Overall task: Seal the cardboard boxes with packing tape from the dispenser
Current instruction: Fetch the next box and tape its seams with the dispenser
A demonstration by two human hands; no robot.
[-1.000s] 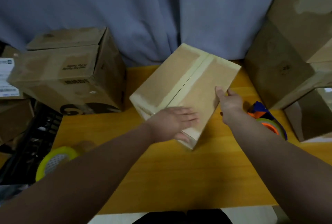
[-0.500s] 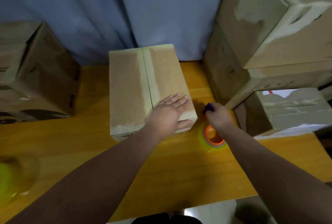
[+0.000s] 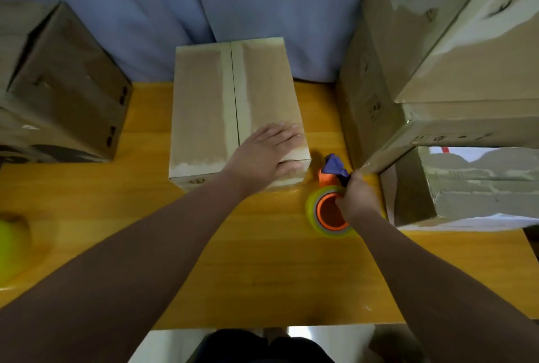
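A closed cardboard box (image 3: 204, 112) stands on the wooden table (image 3: 262, 275), its top seam running away from me with pale tape marks along it. My left hand (image 3: 268, 155) lies flat on the box's near right corner, fingers straight, thumb over the front edge. To the right of the box, the tape dispenser (image 3: 329, 202) sits on the table: orange core, yellowish tape roll, blue and orange head. My right hand (image 3: 357, 196) grips the dispenser's handle, fingers curled round it.
Stacked large cardboard boxes (image 3: 455, 71) crowd the right side, close to the dispenser. Another big box (image 3: 58, 94) stands at the left. A yellow tape roll (image 3: 11, 246) lies at the table's left edge. A blue curtain (image 3: 233, 7) hangs behind.
The box was turned square to me. My right hand left the box's edge, dropped onto the dispenser and closed round its handle. My view shifted right.
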